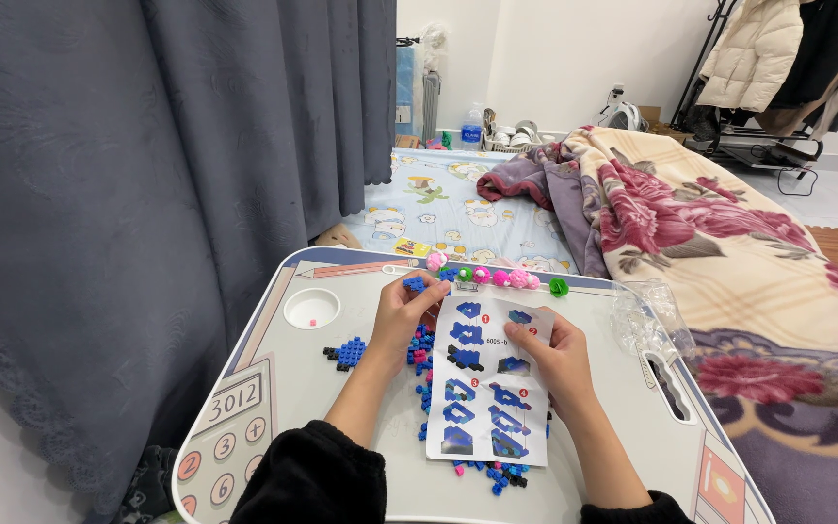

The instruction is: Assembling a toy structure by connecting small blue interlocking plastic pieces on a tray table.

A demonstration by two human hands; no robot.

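Observation:
My left hand (407,309) is raised over the lap tray (283,388), pinching a small blue brick piece (415,284) between thumb and fingers. My right hand (557,357) rests on the right edge of a white instruction sheet (487,388) printed with blue build steps, holding it flat. Loose blue bricks (423,349) lie under and beside the sheet, with more past its near edge (497,475). A small assembled blue piece (346,353) sits on the tray to the left of my left hand.
A row of pink and green round pieces (497,278) lines the tray's far edge. A round cup recess (311,309) is at the tray's far left. A clear plastic bag (644,315) lies at right. A floral blanket (729,243) and a grey curtain (147,194) flank the tray.

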